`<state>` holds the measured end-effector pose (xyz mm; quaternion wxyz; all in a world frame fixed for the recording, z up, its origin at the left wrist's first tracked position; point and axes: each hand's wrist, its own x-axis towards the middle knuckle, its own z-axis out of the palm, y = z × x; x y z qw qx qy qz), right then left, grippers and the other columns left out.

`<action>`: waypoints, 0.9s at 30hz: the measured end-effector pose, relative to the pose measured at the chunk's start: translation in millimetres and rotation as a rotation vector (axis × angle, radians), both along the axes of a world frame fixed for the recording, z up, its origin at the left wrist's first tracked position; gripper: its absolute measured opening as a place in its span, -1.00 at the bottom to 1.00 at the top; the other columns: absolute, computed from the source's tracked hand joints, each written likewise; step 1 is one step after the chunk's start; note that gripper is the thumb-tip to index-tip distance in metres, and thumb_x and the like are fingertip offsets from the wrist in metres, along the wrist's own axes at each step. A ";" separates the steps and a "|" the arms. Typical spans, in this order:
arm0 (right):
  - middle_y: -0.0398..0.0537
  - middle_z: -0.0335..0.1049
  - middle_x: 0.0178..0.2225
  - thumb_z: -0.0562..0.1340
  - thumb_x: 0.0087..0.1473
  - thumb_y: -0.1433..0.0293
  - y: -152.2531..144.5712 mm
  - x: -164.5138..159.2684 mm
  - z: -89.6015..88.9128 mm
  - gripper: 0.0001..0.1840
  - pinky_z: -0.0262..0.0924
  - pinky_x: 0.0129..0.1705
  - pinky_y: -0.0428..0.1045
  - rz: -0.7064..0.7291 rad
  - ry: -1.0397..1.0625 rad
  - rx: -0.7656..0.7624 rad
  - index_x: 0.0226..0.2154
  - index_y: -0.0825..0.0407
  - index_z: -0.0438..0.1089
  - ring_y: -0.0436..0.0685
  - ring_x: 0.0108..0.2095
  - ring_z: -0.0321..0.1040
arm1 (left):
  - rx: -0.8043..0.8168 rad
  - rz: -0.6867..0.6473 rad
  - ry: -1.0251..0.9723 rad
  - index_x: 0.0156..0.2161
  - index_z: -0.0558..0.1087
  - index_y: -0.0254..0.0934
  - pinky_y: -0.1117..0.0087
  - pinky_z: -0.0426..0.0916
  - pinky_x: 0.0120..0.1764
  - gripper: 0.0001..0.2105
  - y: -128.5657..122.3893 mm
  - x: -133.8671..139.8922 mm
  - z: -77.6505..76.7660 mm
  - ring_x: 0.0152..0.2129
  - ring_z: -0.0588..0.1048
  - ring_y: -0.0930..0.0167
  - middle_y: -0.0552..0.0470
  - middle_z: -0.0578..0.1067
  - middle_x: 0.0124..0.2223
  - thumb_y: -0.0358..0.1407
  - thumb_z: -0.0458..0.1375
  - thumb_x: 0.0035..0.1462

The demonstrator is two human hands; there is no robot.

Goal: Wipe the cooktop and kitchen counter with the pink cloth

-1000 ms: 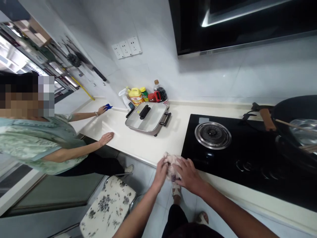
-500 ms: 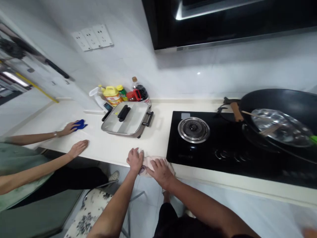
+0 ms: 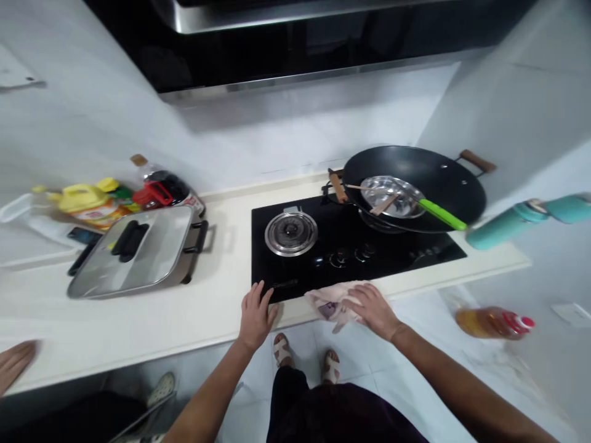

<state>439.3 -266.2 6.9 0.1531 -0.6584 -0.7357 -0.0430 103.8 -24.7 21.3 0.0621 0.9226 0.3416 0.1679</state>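
My right hand presses on a pale pink cloth at the counter's front edge, its fingers curled over the cloth's right part. A loose corner of the cloth hangs over the edge. To the left, my left hand rests on the front edge of the counter beside the corner of the black gas cooktop. Its fingers are stretched out and hold nothing. Just behind the cloth are the cooktop's knobs.
A black wok holds a metal bowl and a green-handled utensil. Left stands a lidded electric pan, with bottles behind. A teal bottle and an oil bottle are right. A co-worker's hand rests far left.
The view has swung right. My right hand has moved right along the counter edge with the cloth. My left hand is now off the cloth, at the cooktop's corner.
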 end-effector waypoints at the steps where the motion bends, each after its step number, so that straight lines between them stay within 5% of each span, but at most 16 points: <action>1: 0.10 0.37 0.19 0.46 -0.09 0.55 -12.3 19.1 2.0 -0.25 -0.03 0.32 0.36 -0.026 -0.013 -0.018 0.18 -0.12 0.43 0.38 0.21 0.17 | 0.003 -0.041 0.021 0.22 0.43 -0.22 0.00 0.14 0.31 -0.59 -0.4 2.9 -1.8 0.36 0.21 0.10 -0.23 0.30 0.39 -0.13 0.03 0.37; 4: 0.16 0.34 0.21 0.48 -0.15 0.57 -37.8 55.9 5.3 -0.18 -0.10 0.35 0.39 -0.119 -0.038 -0.068 0.20 -0.06 0.42 0.40 0.24 0.15 | 0.032 -0.083 0.053 0.22 0.44 -0.22 0.00 0.18 0.29 -0.58 3.2 5.6 -4.6 0.34 0.26 0.10 -0.24 0.33 0.37 -0.13 0.03 0.36; 7: 0.20 0.31 0.24 0.51 -0.13 0.48 -39.3 56.1 3.6 -0.20 -0.10 0.31 0.42 -0.229 -0.023 -0.093 0.20 -0.05 0.41 0.45 0.25 0.13 | 0.064 -0.079 0.050 0.22 0.44 -0.19 0.01 0.20 0.27 -0.57 8.9 4.8 -5.4 0.33 0.28 0.12 -0.21 0.34 0.37 -0.12 0.03 0.35; 12: 0.16 0.33 0.23 0.45 0.05 0.14 7.7 -5.1 -0.4 -0.34 0.04 0.20 0.35 -0.251 0.073 -0.077 0.19 -0.09 0.41 0.44 0.21 0.14 | 0.094 -0.075 0.035 0.19 0.46 -0.17 0.00 0.25 0.21 -0.57 16.8 6.3 -6.8 0.30 0.32 0.11 -0.21 0.38 0.34 -0.09 -0.02 0.35; 15: -0.02 0.37 0.20 0.28 0.27 0.25 45.4 -52.3 -2.6 -0.65 0.11 0.12 0.24 -0.176 0.020 0.039 0.10 -0.17 0.43 0.29 0.12 0.21 | 0.076 -0.065 0.013 0.19 0.46 -0.11 0.01 0.27 0.19 -0.54 20.6 8.0 -8.5 0.29 0.33 0.11 -0.16 0.41 0.32 -0.06 -0.02 0.30; 18: -0.16 0.32 0.26 0.14 0.38 0.29 66.7 -75.2 -4.8 -0.70 0.10 0.14 0.19 -0.047 -0.063 0.129 0.12 -0.23 0.39 0.21 0.12 0.19 | 0.069 -0.058 -0.005 0.22 0.44 -0.08 0.00 0.29 0.17 -0.50 23.9 8.4 -10.7 0.28 0.33 0.09 -0.14 0.42 0.31 -0.04 -0.03 0.26; 21: -0.21 0.33 0.25 0.15 0.38 0.29 59.1 -56.8 -6.6 -0.70 0.09 0.16 0.16 -0.030 -0.065 0.145 0.11 -0.26 0.40 0.18 0.13 0.19 | 0.076 -0.063 -0.007 0.23 0.43 -0.08 -0.04 0.30 0.15 -0.49 26.7 7.0 -12.9 0.29 0.33 0.07 -0.16 0.40 0.33 -0.05 -0.05 0.25; 27: 0.02 0.36 0.23 0.36 0.15 0.17 -14.1 51.1 -11.8 -0.47 -0.04 0.30 0.30 -0.225 0.056 -0.015 0.17 -0.16 0.43 0.34 0.24 0.12 | 0.035 -0.042 0.006 0.28 0.37 0.04 -0.08 0.31 0.14 -0.46 27.8 5.7 -13.4 0.28 0.34 0.06 -0.08 0.42 0.31 -0.04 -0.02 0.21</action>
